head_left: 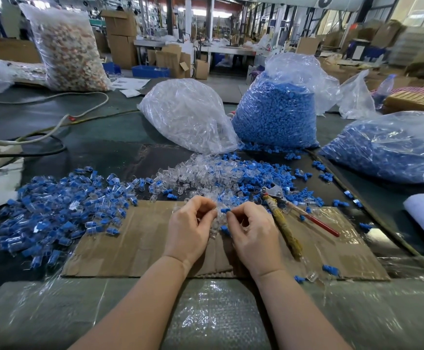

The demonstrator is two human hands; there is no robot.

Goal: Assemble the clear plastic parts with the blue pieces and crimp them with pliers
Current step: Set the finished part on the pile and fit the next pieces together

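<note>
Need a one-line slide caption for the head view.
Right hand brings a blue piece to clear parts in the left hand; pliers idle.

Blue piece meets clear part — pliers flat.

Two hands, left and right. One pair of pliers. Two bags of blue pieces, one bag of clear parts, one bag of mixed bits. Loose pieces number perhaps several hundred; too many to count.
</note>
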